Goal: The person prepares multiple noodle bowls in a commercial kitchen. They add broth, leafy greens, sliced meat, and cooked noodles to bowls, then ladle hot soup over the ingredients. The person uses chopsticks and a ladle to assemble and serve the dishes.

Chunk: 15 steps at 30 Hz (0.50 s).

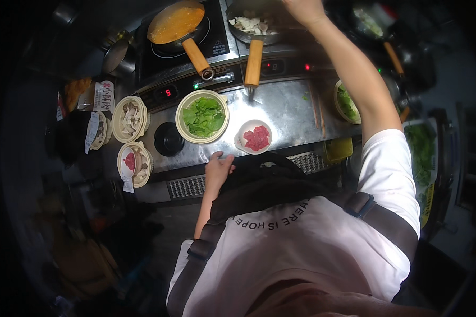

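Observation:
My left hand point(218, 169) is at the counter's front edge, its thumb and forefinger a little apart and nothing seen in it. Near it, a pale bowl point(241, 145) holds sliced raw red meat point(256, 138). To that bowl's left stands a round cream container point(180, 126) of chopped green leaves point(203, 117). My right arm stretches to the back of the stove, where my right hand point(304, 11) is partly cut off by the top edge. Its fingers and anything in them are hidden. Beside it, a dark pan point(244, 37) with a wooden handle point(254, 63) contains pale sliced pieces point(252, 25).
A pan of orange broth point(177, 24) sits on the left hob, its handle point(196, 55) pointing forward. Cream containers of mushrooms point(129, 119) and sliced food point(142, 168) line the left. Chopsticks point(317, 107) lie on the right, near another container of greens point(347, 104).

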Each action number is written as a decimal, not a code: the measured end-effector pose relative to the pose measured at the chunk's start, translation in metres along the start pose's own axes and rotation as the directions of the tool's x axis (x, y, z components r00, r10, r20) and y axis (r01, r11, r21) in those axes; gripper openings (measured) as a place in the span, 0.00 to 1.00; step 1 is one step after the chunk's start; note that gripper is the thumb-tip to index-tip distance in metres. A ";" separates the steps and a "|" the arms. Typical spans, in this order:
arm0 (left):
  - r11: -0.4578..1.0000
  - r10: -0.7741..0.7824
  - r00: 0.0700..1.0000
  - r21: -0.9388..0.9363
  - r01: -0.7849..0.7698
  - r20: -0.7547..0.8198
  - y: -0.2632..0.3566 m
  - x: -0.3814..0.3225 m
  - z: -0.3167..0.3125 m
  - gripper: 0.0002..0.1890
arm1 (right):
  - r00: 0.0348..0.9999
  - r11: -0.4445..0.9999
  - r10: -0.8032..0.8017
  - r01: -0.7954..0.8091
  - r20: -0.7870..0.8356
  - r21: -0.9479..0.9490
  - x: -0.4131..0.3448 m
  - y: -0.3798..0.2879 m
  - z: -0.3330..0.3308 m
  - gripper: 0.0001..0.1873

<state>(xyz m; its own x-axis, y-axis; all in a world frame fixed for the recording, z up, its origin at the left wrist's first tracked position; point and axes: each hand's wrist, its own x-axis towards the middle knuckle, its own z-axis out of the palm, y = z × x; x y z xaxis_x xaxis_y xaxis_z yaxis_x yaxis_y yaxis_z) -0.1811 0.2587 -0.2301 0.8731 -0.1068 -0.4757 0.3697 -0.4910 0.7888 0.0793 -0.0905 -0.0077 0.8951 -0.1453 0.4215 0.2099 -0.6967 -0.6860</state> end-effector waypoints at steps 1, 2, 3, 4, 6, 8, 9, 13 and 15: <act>0.981 -0.117 0.992 -0.152 0.124 0.056 0.009 0.012 0.019 0.30 | 0.997 0.999 -0.038 0.037 -0.062 -0.018 -0.002 -0.001 -0.012 0.18; 0.986 -0.094 0.994 -0.131 0.100 0.048 0.017 0.019 0.032 0.26 | 0.990 0.996 -0.078 0.073 -0.120 -0.040 -0.006 0.001 -0.030 0.17; 0.976 -0.042 0.998 -0.210 0.050 0.044 0.026 0.028 0.043 0.24 | 0.975 0.992 -0.122 0.113 -0.185 -0.063 -0.012 0.004 -0.054 0.16; 0.955 -0.015 0.999 -0.295 0.030 0.052 0.034 0.036 0.053 0.22 | 0.955 0.986 -0.163 0.146 -0.246 -0.086 -0.023 0.007 -0.078 0.16; 0.899 -0.062 0.993 -0.427 0.099 0.099 0.050 0.042 0.061 0.16 | 0.910 0.972 -0.232 0.198 -0.345 -0.131 -0.061 0.017 -0.121 0.15; 0.938 -0.045 0.997 -0.339 0.064 0.064 0.073 0.049 0.058 0.15 | 0.883 0.989 -0.147 0.137 -0.446 -0.055 -0.108 0.029 -0.152 0.17; 0.960 -0.049 0.997 -0.274 0.063 0.057 0.086 0.048 0.055 0.15 | 0.873 0.998 -0.015 0.046 -0.487 0.051 -0.146 0.037 -0.159 0.18; 0.994 -0.031 0.980 -0.098 0.051 0.199 0.147 0.048 -0.001 0.28 | 0.914 0.930 0.360 -0.334 -0.190 0.153 -0.282 0.084 -0.125 0.24; 0.683 0.189 0.977 -0.728 -0.059 0.098 0.186 0.063 0.004 0.31 | 0.802 0.720 0.597 -0.518 -0.030 0.462 -0.326 0.112 -0.073 0.21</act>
<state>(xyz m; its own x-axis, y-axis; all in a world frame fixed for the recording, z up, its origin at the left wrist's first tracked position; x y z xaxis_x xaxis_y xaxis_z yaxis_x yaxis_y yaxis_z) -0.0586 0.1569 -0.1149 0.8917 -0.2823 -0.3537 0.4323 0.3005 0.8502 -0.2179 -0.1727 -0.1786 0.8315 -0.5529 -0.0536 -0.1311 -0.1016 -0.9862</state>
